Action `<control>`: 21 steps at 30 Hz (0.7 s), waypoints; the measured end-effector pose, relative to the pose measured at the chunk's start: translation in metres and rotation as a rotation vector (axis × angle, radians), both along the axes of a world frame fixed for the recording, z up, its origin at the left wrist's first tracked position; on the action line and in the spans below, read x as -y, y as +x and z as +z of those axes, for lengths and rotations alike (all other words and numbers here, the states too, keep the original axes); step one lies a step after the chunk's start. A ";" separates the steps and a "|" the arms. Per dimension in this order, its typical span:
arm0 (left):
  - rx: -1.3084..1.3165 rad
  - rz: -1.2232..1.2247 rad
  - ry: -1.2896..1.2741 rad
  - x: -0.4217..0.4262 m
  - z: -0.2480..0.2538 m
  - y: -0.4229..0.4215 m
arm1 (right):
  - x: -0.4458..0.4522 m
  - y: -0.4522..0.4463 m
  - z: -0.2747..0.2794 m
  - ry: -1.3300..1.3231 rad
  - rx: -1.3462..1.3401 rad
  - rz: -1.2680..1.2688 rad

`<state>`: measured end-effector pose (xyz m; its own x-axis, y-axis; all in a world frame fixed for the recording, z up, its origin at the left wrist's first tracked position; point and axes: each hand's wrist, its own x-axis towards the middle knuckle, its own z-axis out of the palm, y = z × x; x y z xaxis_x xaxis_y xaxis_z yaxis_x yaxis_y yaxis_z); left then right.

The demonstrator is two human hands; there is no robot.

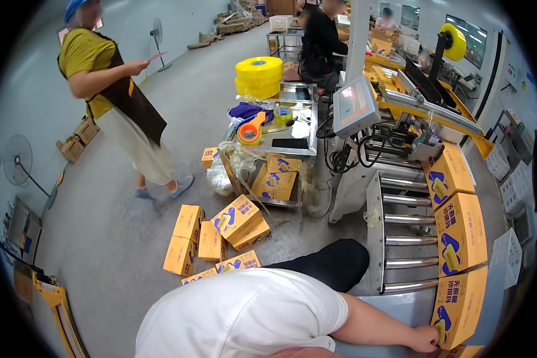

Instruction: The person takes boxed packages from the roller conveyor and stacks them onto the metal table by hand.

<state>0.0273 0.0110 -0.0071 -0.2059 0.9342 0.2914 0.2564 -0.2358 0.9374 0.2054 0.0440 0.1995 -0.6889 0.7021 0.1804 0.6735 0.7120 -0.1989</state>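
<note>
My left hand (425, 339) reaches across to the right, its fingers curled against the lower left corner of a yellow carton (460, 307) with blue print. That carton stands at the near end of a row, touching or close to another yellow carton (461, 232). A third carton (448, 178) stands farther along on the roller conveyor (409, 221). Part of one more carton (462, 352) shows at the bottom edge, below my hand. The grip of my fingertips is partly hidden. My right hand is out of view.
Loose yellow cartons (237, 216) lie on the floor at left. A metal cart (310, 128) holds yellow tape rolls (259, 76) and a tape dispenser (250, 130). A control screen (355, 106) stands beside the conveyor. A person in an apron (116, 89) stands at left; others work behind.
</note>
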 end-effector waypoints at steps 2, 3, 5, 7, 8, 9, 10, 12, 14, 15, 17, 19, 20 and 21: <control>0.024 0.002 -0.011 -0.001 0.001 0.001 | -0.008 0.012 0.003 -0.003 -0.006 -0.081; 0.035 0.005 -0.015 -0.002 -0.001 0.002 | -0.012 0.017 0.004 -0.006 -0.013 -0.119; 0.044 0.013 -0.022 -0.004 -0.002 0.003 | -0.022 0.026 0.002 -0.016 -0.035 -0.195; 0.054 0.022 -0.019 -0.003 -0.005 0.003 | -0.032 0.034 -0.003 -0.031 -0.060 -0.259; 0.060 0.021 -0.005 -0.004 -0.007 0.003 | -0.037 0.039 -0.004 -0.036 -0.075 -0.292; 0.065 0.020 0.009 -0.004 -0.007 0.003 | -0.041 0.044 -0.006 -0.043 -0.081 -0.318; 0.061 0.013 0.003 -0.004 -0.006 0.006 | -0.046 0.051 -0.007 -0.050 -0.095 -0.344; 0.059 0.000 -0.006 -0.002 -0.005 0.005 | -0.055 0.061 -0.011 -0.062 -0.119 -0.388; 0.055 -0.013 -0.009 0.002 -0.004 0.005 | -0.063 0.072 -0.018 -0.075 -0.149 -0.435; 0.053 -0.019 -0.007 0.003 -0.003 0.003 | -0.067 0.078 -0.020 -0.079 -0.167 -0.460; 0.050 -0.027 -0.006 0.005 -0.001 0.001 | -0.076 0.091 -0.027 -0.086 -0.193 -0.496; 0.047 -0.032 -0.006 0.007 0.001 -0.001 | -0.084 0.105 -0.035 -0.097 -0.226 -0.533; 0.046 -0.041 -0.004 0.008 0.002 -0.002 | -0.087 0.113 -0.039 -0.103 -0.237 -0.551; 0.040 -0.044 0.001 0.012 0.007 -0.007 | -0.092 0.121 -0.043 -0.107 -0.254 -0.567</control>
<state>0.0208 -0.0009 -0.0001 -0.1760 0.9423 0.2846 0.2076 -0.2471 0.9465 0.3266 0.1362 0.1561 -0.1489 0.9688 0.1979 0.8630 0.2251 -0.4524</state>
